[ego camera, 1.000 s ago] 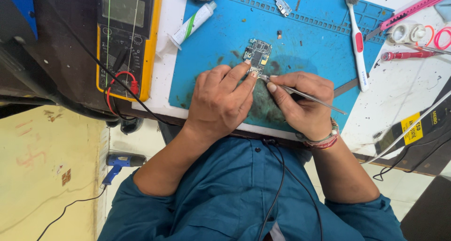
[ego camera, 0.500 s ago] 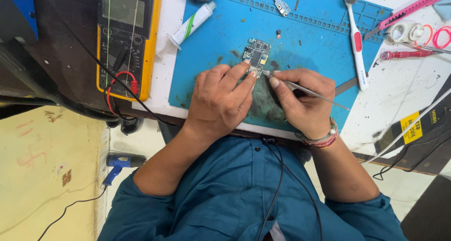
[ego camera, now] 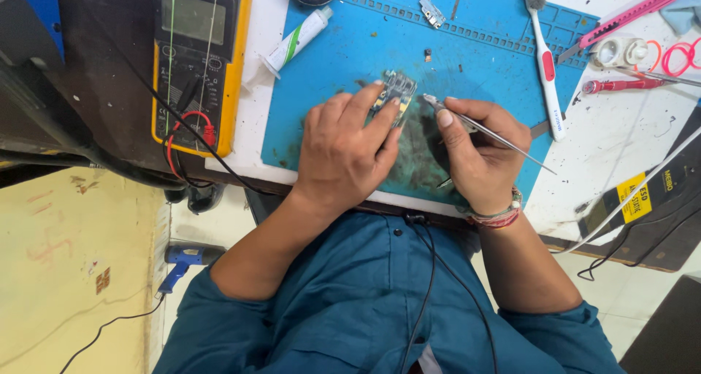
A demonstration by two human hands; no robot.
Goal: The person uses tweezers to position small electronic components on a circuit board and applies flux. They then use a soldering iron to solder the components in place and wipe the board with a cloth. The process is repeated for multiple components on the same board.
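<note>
Blue work mat [ego camera: 343, 60] covers the white table [ego camera: 621, 148], its middle smeared dark. A small circuit board [ego camera: 396, 91] lies on the mat near its centre. The left hand [ego camera: 343, 151] rests on the mat, its grip pressed onto the board's near edge with the fingertips, pinning it flat. The right hand [ego camera: 478, 155] has a grip pinching metal tweezers [ego camera: 482, 129], the tips just beside the board's right edge. Compared with a second ago, the tweezer tips sit slightly farther from the board and the left fingers reach farther over it; judged, work on the board is between touches. Open mat lies beyond the board. To the right, a white brush [ego camera: 544, 60] lies near; to the left, a yellow multimeter [ego camera: 197, 53] and a white tube [ego camera: 299, 38] stand well apart. The table's near edge runs under both wrists.
</note>
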